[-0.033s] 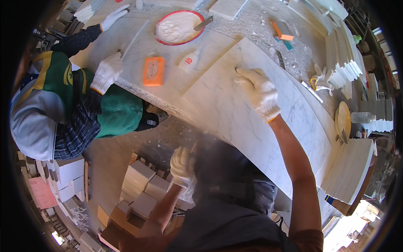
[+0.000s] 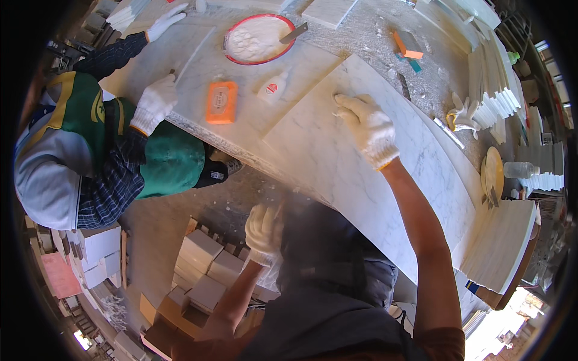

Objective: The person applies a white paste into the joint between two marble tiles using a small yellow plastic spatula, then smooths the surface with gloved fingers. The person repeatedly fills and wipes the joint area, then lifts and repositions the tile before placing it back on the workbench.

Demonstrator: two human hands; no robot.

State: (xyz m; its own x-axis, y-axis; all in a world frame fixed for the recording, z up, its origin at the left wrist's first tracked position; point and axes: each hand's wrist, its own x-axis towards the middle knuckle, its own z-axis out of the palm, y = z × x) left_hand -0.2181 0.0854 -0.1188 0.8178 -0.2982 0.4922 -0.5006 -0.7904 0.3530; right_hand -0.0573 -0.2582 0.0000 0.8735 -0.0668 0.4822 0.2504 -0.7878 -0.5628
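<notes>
A pale, grey-veined marble slab (image 2: 415,174) lies on the worktable in front of me. My right hand (image 2: 368,127), in a white knit glove, rests on it with fingers bent and pressed together; what they may hold is hidden. Lower down, beside my dark-clothed leg, my gloved left hand (image 2: 263,231) is closed, away from the slab. A thin, blurred bit sticks up by its fingers, too unclear to name. Left of the slab lie a white squeeze bottle (image 2: 273,88) with a red label and an orange rectangular block (image 2: 221,103).
A red-rimmed bowl (image 2: 260,60) of white powder holds a scraper (image 2: 294,33). A co-worker (image 2: 90,138) with gloved hands works at the left. White tiles (image 2: 490,72) stand stacked on the right, near loose gloves (image 2: 462,114). Boxes (image 2: 201,249) sit on the floor below.
My right hand has slid slightly to the left and away from me over the slab. My left hand has risen a little. The co-worker's hands look nearly unmoved.
</notes>
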